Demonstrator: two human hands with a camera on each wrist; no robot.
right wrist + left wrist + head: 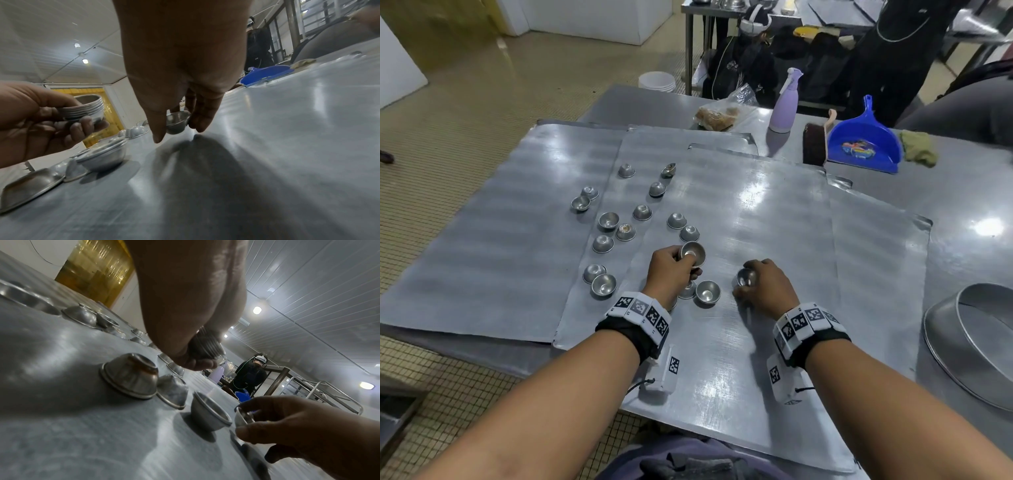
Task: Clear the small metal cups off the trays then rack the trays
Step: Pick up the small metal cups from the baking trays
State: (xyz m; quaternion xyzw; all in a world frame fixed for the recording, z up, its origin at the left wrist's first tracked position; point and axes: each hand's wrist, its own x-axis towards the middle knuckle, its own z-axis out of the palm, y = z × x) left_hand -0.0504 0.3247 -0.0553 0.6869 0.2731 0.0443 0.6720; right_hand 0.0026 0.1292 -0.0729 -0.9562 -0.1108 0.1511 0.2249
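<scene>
Three flat metal trays overlap on the table, the nearest tray [774, 240] on top. Several small metal cups [608, 220] lie scattered over the middle and left trays, some upside down. My left hand [674, 270] grips a nested stack of cups [692, 254], seen in the right wrist view as the stack [86, 108] and in the left wrist view as the stack [205, 345]. My right hand [763, 284] pinches a single cup [746, 277] just above the near tray; that cup [176, 121] sits between thumb and fingers. An upright cup [708, 292] stands between my hands.
A large metal bowl [976, 342] lies tilted at the right table edge. At the back stand a lilac spray bottle [786, 102], a blue dustpan [863, 144], a brush [814, 144] and a bag of crumbs [719, 114]. A person [248, 374] stands beyond the table.
</scene>
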